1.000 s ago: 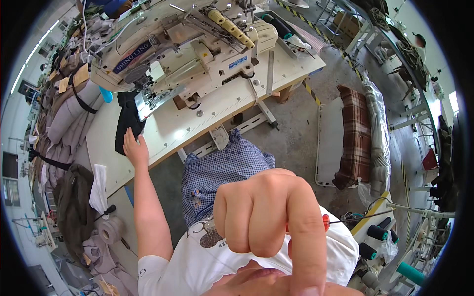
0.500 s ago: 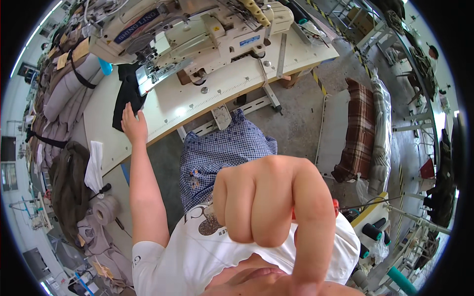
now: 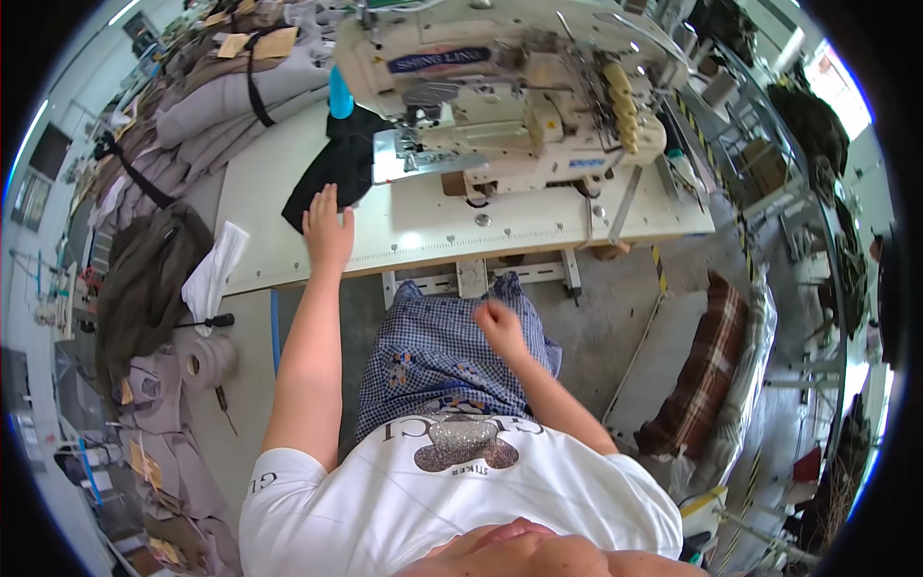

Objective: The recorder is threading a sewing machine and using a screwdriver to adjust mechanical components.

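Garment-sewing workshop, factory-like. Large cream-coloured metal industrial sewing machine (image 3: 519, 120) on long white desk (image 3: 269, 197) with ruler marks along near edge; flat black cloth piece (image 3: 332, 178) beside machine's work plate. Far left: heaped grey-brown cloth bundles (image 3: 207, 120), some tied with black straps (image 3: 257, 85). Near left: pale grey roll of strip material (image 3: 209, 363). Right: brown plaid fabric roll (image 3: 704, 370), grey concrete floor (image 3: 596, 332), yellow-and-black striped floor tape (image 3: 659, 269).
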Demonstrator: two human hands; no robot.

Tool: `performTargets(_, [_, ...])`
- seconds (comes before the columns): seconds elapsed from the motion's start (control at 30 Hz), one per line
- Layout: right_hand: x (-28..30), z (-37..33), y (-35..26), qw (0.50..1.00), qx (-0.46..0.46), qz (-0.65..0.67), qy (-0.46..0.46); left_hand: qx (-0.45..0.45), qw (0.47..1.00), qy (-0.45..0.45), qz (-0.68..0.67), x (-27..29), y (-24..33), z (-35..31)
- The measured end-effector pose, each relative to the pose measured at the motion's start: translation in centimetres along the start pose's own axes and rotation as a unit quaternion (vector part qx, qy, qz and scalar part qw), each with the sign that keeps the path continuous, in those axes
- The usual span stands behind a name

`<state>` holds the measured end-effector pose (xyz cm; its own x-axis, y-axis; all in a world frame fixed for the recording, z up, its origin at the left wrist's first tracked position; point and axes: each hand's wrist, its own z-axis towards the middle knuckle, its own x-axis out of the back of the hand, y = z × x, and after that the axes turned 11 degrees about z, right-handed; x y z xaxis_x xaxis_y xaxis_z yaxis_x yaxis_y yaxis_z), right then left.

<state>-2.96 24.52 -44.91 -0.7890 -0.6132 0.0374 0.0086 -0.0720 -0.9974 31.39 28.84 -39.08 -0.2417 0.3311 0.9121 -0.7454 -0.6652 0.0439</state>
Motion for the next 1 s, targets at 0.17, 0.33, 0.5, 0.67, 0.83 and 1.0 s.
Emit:
performTargets(0.17, [1.8, -5.8, 7.5, 0.958, -0.030, -0.253, -0.134, 0.016, 1.000, 0.016, -0.004, 0.1, 0.0, -0.1])
performTargets(0.33, [0.5, -5.3, 7.5, 0.989, -0.028, -0.140, -0.036, 0.014, 1.000, 0.014, -0.008, 0.2, 0.0, -0.1])
performTargets(0.5, [1.2, -5.3, 7.1, 0.986, -0.158, 0.027, -0.052, 0.015, 1.000, 0.009, -0.013, 0.6, -0.1, -0.3])
performTargets(0.67, [1.1, -5.7, 6.9, 0.983, 0.001, -0.167, -0.074, 0.009, 1.000, 0.011, -0.009, 0.8, 0.0, -0.4])
performTargets(0.83, [0.9, -5.9, 6.9, 0.988, 0.028, -0.128, -0.075, 0.012, 1.000, 0.014, -0.025, 1.1, 0.1, -0.4])
performTargets(1.0, [1.1, -5.8, 6.9, 0.981, 0.055, -0.164, -0.085, 0.020, 0.999, 0.008, -0.027, 1.2, 0.2, -0.3])
